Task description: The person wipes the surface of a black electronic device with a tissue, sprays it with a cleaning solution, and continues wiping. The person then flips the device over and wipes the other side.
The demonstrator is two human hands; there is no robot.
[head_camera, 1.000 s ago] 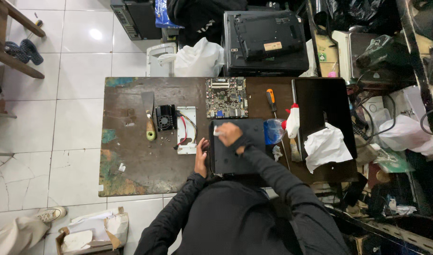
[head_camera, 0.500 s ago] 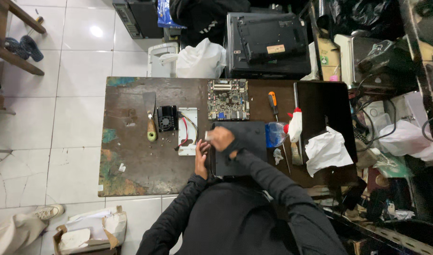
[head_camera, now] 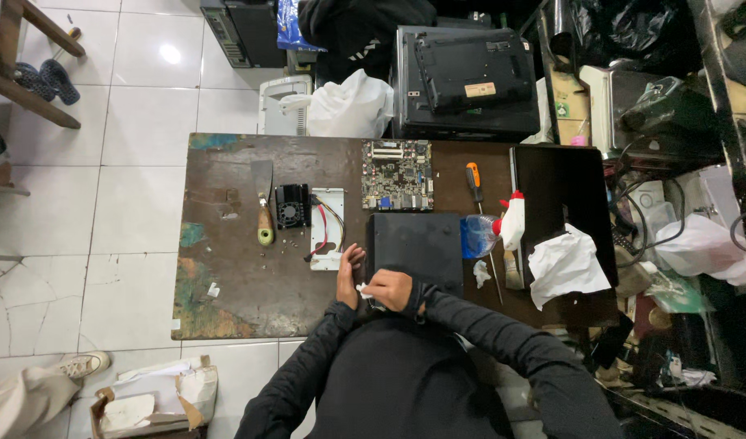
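Note:
A flat black box-shaped case lies on the worn brown table in front of me. My right hand presses a small white wad of tissue against the case's near left corner. My left hand rests against the case's left edge, fingers curled on it. Beyond the case lies a green circuit board.
Left of the case lie a white metal bracket with coloured wires, a small black fan and a putty knife. To the right are an orange-handled screwdriver, a spray bottle, a crumpled white cloth and a dark panel.
My right hand has drawn back from the middle of the case top to its near left corner, carrying the tissue. My left hand stayed at the left edge.

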